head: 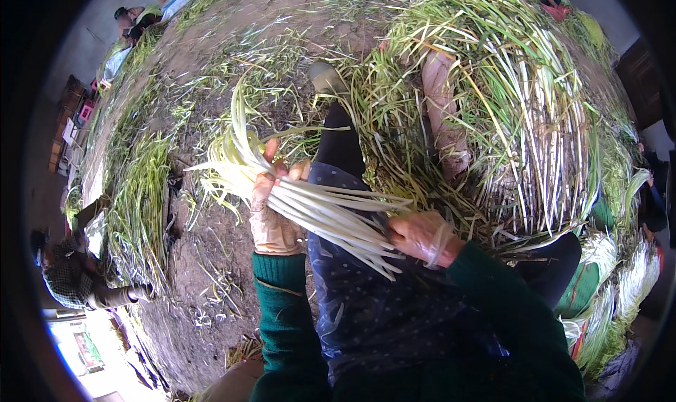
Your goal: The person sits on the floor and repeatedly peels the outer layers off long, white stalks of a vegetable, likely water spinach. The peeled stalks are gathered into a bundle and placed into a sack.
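Note:
My left hand [277, 191], in a worn glove, is closed around a bundle of long pale stalks [327, 209] with yellow-green leaves, probably garlic chives or a like leafy vegetable. The leaves spread out to the left and the white stems point right, over my lap. My right hand [422, 235], in a thin clear glove with a band at the wrist, is at the stem ends on the right. Its fingers are curled, and whether they grip any stem cannot be told. Under both hands lies a dark dotted apron [364, 291].
A large heap of uncleaned stalks [533, 154] lies at the right, beside a pinkish rolled cloth or sack [444, 111]. Another pile of green stalks [140, 206] lies at the left. Cleaned white bundles [634, 280] rest at the far right. Several other people sit around the edges.

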Available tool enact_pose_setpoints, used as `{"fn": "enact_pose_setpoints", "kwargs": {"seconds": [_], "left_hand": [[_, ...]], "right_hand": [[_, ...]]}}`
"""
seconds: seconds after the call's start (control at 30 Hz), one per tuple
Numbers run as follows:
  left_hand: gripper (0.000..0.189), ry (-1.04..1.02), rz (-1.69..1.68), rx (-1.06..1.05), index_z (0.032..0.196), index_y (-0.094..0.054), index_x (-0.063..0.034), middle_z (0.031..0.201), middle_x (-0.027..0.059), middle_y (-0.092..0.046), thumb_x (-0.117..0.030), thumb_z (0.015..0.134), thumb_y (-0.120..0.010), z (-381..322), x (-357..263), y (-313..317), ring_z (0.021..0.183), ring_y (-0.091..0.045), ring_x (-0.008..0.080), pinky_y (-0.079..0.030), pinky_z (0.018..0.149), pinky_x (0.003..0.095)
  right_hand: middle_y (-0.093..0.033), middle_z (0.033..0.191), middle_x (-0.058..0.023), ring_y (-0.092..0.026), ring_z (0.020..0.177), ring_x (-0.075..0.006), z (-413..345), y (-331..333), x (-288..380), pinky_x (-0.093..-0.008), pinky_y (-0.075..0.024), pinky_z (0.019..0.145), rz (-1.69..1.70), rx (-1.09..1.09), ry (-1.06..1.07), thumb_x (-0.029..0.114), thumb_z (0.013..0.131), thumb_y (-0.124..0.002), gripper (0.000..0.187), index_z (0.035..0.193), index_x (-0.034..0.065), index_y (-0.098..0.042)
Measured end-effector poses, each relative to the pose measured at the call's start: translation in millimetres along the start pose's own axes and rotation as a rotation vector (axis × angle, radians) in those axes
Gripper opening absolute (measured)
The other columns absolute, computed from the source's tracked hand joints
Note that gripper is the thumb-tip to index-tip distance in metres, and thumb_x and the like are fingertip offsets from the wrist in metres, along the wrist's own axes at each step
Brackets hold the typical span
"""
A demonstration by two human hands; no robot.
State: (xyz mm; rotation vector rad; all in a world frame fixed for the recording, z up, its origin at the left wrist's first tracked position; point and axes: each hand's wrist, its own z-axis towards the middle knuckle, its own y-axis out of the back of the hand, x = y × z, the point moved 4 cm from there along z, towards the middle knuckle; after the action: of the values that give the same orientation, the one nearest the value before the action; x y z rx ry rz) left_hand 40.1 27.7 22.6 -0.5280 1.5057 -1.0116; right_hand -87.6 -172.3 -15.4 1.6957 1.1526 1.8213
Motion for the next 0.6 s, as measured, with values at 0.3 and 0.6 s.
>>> {"fn": "enact_pose_setpoints", "kwargs": {"seconds": [0.3, 0.6], "left_hand": [[0.072, -0.003, -0.013, -0.011, 0.135, -0.039, -0.0022, 0.093, 0.0044, -0.062, -0.021, 0.074, -0.073, -3.0, -0.6, -6.2, 0.094, -0.057, 0.0261, -0.039, 0.102, 0.0452], [0.076, 0.016, 0.109, -0.043, 0.138, -0.031, -0.0013, 0.113, 0.0149, -0.057, -0.015, 0.073, -0.068, -9.4, -1.4, -19.3, 0.117, -0.050, 0.0383, -0.035, 0.106, 0.0527]], "right_hand": [[-0.063, 0.075, -0.0070, -0.061, 0.058, -0.0142, 6.2, 65.1, 19.3, -0.0272, -0.0511, 0.053, 0.731, -0.253, -0.052, 0.019, 0.091, -0.054, 0.016, 0.097, 0.0046, -0.060], [-0.064, 0.076, -0.0087, -0.063, 0.058, -0.0209, 73.4, 31.7, 79.4, -0.0322, -0.0485, 0.049, 0.245, -0.597, 0.353, 0.014, 0.086, -0.059, 0.030, 0.116, 0.0129, -0.056]]}}
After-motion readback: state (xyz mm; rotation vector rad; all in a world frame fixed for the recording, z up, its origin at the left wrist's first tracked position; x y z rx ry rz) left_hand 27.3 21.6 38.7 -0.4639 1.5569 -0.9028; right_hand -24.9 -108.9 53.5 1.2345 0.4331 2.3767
